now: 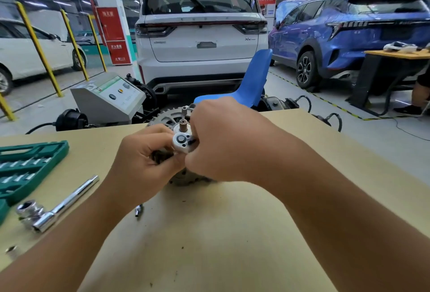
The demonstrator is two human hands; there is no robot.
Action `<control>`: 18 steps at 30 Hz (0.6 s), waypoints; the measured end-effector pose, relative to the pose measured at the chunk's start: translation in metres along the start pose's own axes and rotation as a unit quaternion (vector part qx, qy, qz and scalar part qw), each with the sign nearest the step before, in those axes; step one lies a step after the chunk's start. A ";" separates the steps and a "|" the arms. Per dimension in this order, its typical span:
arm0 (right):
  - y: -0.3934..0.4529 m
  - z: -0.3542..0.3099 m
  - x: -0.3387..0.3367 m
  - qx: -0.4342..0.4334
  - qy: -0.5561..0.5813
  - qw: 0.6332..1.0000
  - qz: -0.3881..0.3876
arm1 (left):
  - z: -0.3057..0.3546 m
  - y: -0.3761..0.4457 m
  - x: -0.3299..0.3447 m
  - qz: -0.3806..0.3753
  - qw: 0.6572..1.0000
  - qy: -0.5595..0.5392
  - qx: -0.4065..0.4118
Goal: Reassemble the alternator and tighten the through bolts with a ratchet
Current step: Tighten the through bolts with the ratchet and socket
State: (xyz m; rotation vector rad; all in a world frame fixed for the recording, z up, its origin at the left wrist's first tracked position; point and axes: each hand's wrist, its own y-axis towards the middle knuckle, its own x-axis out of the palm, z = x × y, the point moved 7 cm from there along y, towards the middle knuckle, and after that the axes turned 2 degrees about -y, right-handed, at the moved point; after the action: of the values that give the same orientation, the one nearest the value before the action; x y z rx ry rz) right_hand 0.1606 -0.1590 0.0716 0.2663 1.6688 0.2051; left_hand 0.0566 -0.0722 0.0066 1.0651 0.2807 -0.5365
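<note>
Both hands, left hand (142,159) and right hand (221,143), pinch a small white part (181,143) over the alternator (167,117) on the table (209,233).

The grey finned alternator (167,117) sits under the fingers (149,143), shaft up; a small white part (180,144) is pinched between both hands' fingertips. The chrome ratchet (58,208) lies well left.

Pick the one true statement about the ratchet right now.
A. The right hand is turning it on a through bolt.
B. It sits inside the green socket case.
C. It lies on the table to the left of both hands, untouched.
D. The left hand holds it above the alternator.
C. The ratchet lies on the table beside the green socket case, while the left hand and right hand both work at the alternator.
</note>
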 end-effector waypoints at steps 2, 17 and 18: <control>-0.002 0.001 -0.001 0.000 0.017 1.000 -0.022 | 0.000 -0.001 -0.003 0.013 1.000 -0.002 -0.008; -0.003 -0.002 -0.002 0.017 -0.048 0.998 0.026 | -0.006 0.003 0.003 -0.071 0.997 -0.015 -0.013; -0.003 -0.001 -0.002 0.019 -0.053 0.998 0.037 | -0.004 0.004 0.003 -0.065 0.998 -0.012 -0.010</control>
State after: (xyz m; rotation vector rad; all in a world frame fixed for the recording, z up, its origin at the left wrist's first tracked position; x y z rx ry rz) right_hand 0.1592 -0.1628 0.0730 0.3627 1.5596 0.2114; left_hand 0.0617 -0.0679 0.0058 1.0249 0.3355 -0.6607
